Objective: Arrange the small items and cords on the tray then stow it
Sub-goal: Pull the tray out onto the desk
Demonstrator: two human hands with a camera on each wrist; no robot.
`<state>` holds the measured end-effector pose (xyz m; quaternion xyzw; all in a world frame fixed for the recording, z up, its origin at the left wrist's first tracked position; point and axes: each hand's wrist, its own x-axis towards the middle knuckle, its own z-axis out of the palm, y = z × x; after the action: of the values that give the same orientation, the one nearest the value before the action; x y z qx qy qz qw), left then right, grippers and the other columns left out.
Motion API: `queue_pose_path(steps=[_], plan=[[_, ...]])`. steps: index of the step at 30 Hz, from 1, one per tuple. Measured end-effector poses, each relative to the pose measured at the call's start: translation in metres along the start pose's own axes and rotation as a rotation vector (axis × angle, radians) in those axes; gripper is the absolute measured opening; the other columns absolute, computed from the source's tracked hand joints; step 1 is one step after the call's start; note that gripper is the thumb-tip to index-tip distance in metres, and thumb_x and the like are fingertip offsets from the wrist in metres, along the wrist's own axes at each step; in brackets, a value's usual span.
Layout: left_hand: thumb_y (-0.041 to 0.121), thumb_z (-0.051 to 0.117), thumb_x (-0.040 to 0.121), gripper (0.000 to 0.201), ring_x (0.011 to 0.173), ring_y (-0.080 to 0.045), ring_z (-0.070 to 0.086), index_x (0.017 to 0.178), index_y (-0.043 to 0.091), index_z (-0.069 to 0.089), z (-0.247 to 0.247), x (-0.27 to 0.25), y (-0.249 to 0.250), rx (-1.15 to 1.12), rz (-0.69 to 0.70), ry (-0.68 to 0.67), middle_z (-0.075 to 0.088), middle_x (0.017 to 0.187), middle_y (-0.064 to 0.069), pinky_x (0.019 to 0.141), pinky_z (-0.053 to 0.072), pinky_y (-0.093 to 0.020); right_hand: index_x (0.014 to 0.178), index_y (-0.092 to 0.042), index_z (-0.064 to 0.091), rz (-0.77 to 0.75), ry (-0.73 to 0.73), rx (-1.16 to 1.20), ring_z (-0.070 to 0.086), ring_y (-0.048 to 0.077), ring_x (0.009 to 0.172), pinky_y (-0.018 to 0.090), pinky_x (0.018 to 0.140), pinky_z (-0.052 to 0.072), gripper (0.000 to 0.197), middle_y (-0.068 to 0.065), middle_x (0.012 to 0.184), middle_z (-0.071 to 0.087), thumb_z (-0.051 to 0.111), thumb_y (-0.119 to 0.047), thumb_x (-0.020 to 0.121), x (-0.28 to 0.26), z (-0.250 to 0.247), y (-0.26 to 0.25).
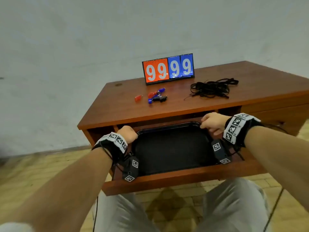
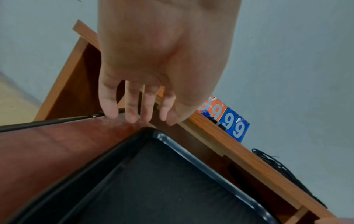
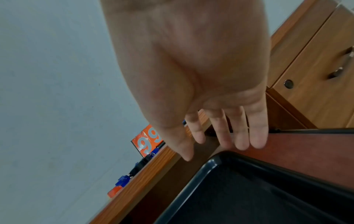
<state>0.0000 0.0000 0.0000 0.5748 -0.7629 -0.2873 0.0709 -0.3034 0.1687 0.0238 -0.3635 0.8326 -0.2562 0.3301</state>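
Both my left hand (image 1: pixel 127 133) and right hand (image 1: pixel 212 122) hang with fingers loosely extended, gripping nothing, just above the far corners of the black tray (image 1: pixel 173 148) in the open drawer (image 1: pixel 175 180).

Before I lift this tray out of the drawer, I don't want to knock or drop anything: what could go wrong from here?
Neither the left hand nor the right hand grips the tray yet; fingertips only hover at its far corners, so a hasty lift could slip. The tray's far edge sits under the desk top and may catch it. Setting it down could push the whistles or the cords.
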Motion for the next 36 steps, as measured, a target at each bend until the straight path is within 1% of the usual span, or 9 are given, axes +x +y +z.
queue_pose_path(steps=[5,10,18,23,26,28,30,33,36], plan=[[0.011,0.064,0.083,0.022,0.062,-0.025,0.051,0.066,0.010,0.051,0.014,-0.001,-0.016,0.006,-0.097,-0.047,0.050,0.065,-0.007,0.060,0.041,-0.030,0.140,-0.004,0.046,0.053,-0.007,-0.099,0.048,0.027,0.101,0.037,0.082,0.043,0.050,0.018,0.138,0.050,0.062,-0.013,0.094,0.003,0.002,0.010],[0.011,0.062,0.089,0.018,0.089,-0.037,0.066,0.101,-0.003,0.063,0.020,-0.003,-0.020,-0.083,-0.178,-0.098,0.061,0.088,-0.017,0.080,0.056,-0.042,0.134,-0.001,0.052,0.136,-0.024,-0.072,0.060,0.035,0.105,0.044,0.088,0.054,0.049,0.019,0.128,0.057,0.067,-0.016,0.089,0.019,0.008,0.026],[0.006,0.053,0.095,0.011,0.100,-0.038,0.062,0.102,-0.002,0.051,0.023,-0.009,-0.005,-0.091,-0.249,-0.122,0.058,0.104,-0.022,0.082,0.051,-0.042,0.116,0.006,0.057,0.193,-0.067,-0.038,0.068,0.041,0.095,0.054,0.088,0.055,0.031,0.024,0.113,0.064,0.063,-0.012,0.091,0.034,0.009,0.036],[0.002,0.048,0.096,0.016,0.111,-0.041,0.061,0.109,-0.005,0.055,0.021,-0.007,-0.003,-0.083,-0.266,-0.129,0.057,0.105,-0.023,0.084,0.049,-0.042,0.080,-0.002,0.055,0.207,-0.060,-0.085,0.053,0.025,0.052,0.031,0.051,0.046,0.014,0.014,0.069,0.053,0.060,-0.006,0.093,0.027,0.006,0.031],[0.001,0.048,0.097,0.018,0.105,-0.037,0.061,0.109,-0.007,0.058,0.018,-0.009,-0.001,-0.046,-0.266,-0.131,0.059,0.111,-0.024,0.083,0.049,-0.040,0.099,0.000,0.055,0.194,-0.055,-0.073,0.062,0.031,0.063,0.036,0.057,0.054,0.011,0.019,0.084,0.058,0.062,-0.005,0.092,0.025,0.006,0.027],[0.002,0.050,0.096,0.012,0.094,-0.030,0.055,0.088,-0.003,0.057,0.014,-0.010,0.001,-0.019,-0.243,-0.118,0.055,0.105,-0.019,0.074,0.043,-0.033,0.121,0.003,0.052,0.201,-0.055,-0.069,0.068,0.040,0.090,0.048,0.077,0.059,0.032,0.024,0.116,0.060,0.063,-0.006,0.092,0.028,0.005,0.025],[0.005,0.052,0.095,0.011,0.092,-0.028,0.053,0.096,-0.002,0.060,0.010,-0.009,0.003,-0.012,-0.222,-0.114,0.055,0.102,-0.016,0.074,0.040,-0.031,0.130,0.002,0.048,0.192,-0.057,-0.051,0.066,0.042,0.099,0.050,0.083,0.057,0.043,0.023,0.129,0.056,0.063,-0.008,0.092,0.027,0.003,0.022],[0.006,0.052,0.095,0.027,0.104,-0.036,0.062,0.116,-0.008,0.060,0.004,-0.011,0.004,-0.029,-0.224,-0.132,0.063,0.112,-0.023,0.079,0.046,-0.036,0.127,0.003,0.054,0.170,-0.079,-0.022,0.068,0.041,0.097,0.042,0.076,0.057,0.040,0.024,0.123,0.062,0.062,-0.013,0.092,0.027,-0.002,0.020],[0.004,0.050,0.094,0.017,0.110,-0.042,0.063,0.105,-0.007,0.058,0.000,-0.015,0.002,-0.054,-0.245,-0.136,0.063,0.120,-0.029,0.088,0.052,-0.043,0.131,0.001,0.053,0.159,-0.096,0.007,0.069,0.038,0.092,0.039,0.068,0.058,0.044,0.023,0.119,0.064,0.063,-0.017,0.092,0.027,-0.005,0.022]])
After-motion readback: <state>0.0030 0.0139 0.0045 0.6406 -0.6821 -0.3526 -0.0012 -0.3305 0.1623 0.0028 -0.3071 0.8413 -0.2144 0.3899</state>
